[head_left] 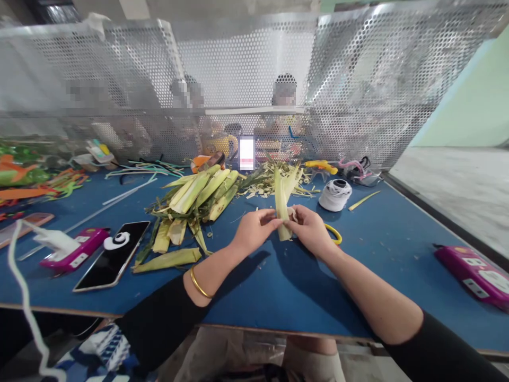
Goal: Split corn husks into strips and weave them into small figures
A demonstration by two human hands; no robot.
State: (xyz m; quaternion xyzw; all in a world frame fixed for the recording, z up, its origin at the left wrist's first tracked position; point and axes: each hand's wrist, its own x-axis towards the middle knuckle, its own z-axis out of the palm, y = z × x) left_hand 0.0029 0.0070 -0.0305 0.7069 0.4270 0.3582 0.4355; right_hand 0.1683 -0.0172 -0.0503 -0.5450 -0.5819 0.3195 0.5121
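Note:
Upright between my two hands is a pale green corn husk [280, 199], split into two flared leaves at its top. My left hand [254, 232] pinches its lower part from the left, thumb against the husk. On the other side my right hand [310, 229] grips the same husk near its base, and a small whitish strip shows by the fingers. Just beyond the right wrist a yellow loop [334, 234] sticks out; it looks like a scissors handle, the rest hidden. To the left lies a heap of corn husks [199, 193], with a loose husk [169, 260] in front.
A white roll [335, 196] with a dark core stands right of the hands. Husk scraps [270, 180] lie behind. A phone [113, 254] and magenta power strip [77, 249] are at left, another magenta strip [473, 273] at right. A perforated metal screen [246, 63] borders the table's back.

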